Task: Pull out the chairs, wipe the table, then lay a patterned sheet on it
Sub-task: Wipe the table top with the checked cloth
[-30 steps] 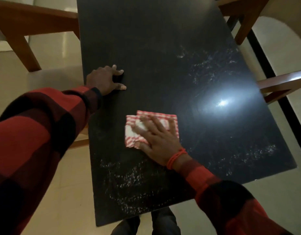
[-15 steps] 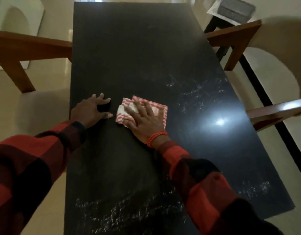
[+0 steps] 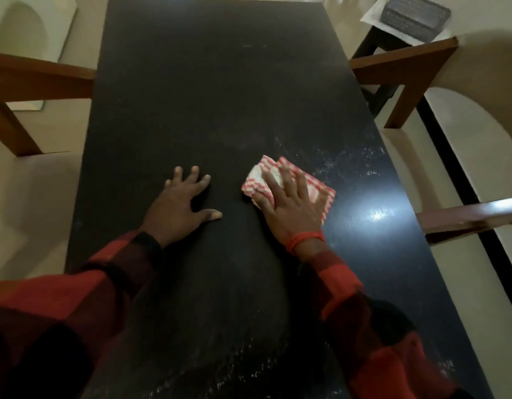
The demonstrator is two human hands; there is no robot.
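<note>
A long black table (image 3: 214,90) runs away from me, with pale dusty streaks on its right side and near edge. My right hand (image 3: 289,208) presses flat with spread fingers on a folded red-and-white checked cloth (image 3: 316,190) at the table's middle right. My left hand (image 3: 182,205) rests flat on the bare tabletop just left of the cloth, fingers spread. Wooden chairs stand away from the table: one chair (image 3: 33,79) on the left, another chair (image 3: 404,70) at the right rear, and a chair rail (image 3: 467,218) at the right.
A small dark side table (image 3: 370,50) at the back right carries a grey woven basket (image 3: 413,15) on a white sheet. Pale tiled floor lies on both sides, with a dark strip (image 3: 462,180) along the right.
My right hand has slid the cloth to the right, away from my left hand. My left hand has moved in from the table's left edge toward the middle. The view has shifted forward along the table.
</note>
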